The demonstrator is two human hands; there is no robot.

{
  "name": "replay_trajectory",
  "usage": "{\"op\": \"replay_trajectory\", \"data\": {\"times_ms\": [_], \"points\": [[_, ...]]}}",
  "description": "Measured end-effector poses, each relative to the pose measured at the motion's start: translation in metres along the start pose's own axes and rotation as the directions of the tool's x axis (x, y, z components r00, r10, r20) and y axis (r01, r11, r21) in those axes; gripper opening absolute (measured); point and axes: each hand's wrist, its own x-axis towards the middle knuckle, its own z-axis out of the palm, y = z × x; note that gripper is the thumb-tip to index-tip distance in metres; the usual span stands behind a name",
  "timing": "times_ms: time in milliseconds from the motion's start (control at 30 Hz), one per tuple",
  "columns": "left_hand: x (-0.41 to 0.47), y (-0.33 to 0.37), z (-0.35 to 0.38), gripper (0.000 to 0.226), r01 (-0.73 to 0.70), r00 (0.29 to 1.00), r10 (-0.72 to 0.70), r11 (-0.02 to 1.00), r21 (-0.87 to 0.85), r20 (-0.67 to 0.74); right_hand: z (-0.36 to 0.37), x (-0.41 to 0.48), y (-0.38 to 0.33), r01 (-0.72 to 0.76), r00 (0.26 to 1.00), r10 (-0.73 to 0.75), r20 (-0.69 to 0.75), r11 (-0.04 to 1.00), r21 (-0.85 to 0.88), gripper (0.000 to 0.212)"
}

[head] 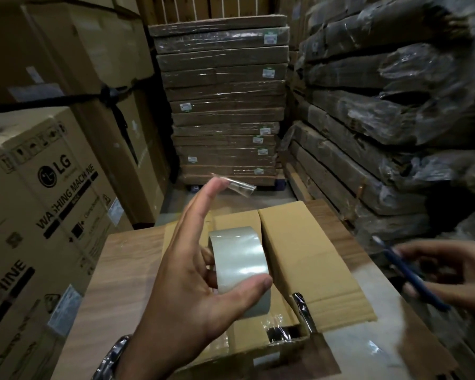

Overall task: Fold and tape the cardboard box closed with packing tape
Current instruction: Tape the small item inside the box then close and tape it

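The cardboard box [313,256], plain brown corrugated board with its top flaps folded in to a centre seam, sits on a wood-grain table [121,270]. Crinkled glossy clear tape clings to its near edge beside a dark gap. Above the box's left flap, the left hand [192,283] grips a smooth, shiny tape roll [239,267] between thumb and curled fingers. The forefinger is held straight, with a loose clear tape strip [240,187] stuck to its tip. A metal watch [113,355] circles that wrist. Right of the box, the blurred right hand [444,272] curls around a slim blue tool [412,275]. Left of the box stands a printed LG carton [39,201]; beyond the box is a stack of flat film-wrapped cartons [225,105].
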Motion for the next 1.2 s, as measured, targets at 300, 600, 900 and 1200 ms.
{"op": "replay_trajectory", "data": {"times_ms": [300,600,900,1200], "points": [[0.002,0.013,-0.006,0.103,-0.085,0.996,0.085,0.994,-0.068,-0.008,-0.032,0.048,-0.125,0.048,0.985,0.013,0.174,0.937,-0.347,0.059],[0.001,0.016,-0.013,0.103,-0.141,0.989,0.141,0.990,0.007,-0.036,-0.052,0.052,-0.139,0.029,0.974,0.069,0.217,0.908,-0.418,0.070],[0.006,0.017,-0.015,0.101,-0.178,0.984,0.179,0.983,-0.052,0.017,-0.040,0.057,-0.152,0.086,0.959,0.031,0.283,0.917,-0.390,0.050],[0.012,0.019,-0.014,0.101,-0.227,0.974,0.227,0.974,0.001,0.020,-0.040,0.065,-0.157,0.146,0.940,-0.004,0.342,0.909,-0.391,0.047]]}}
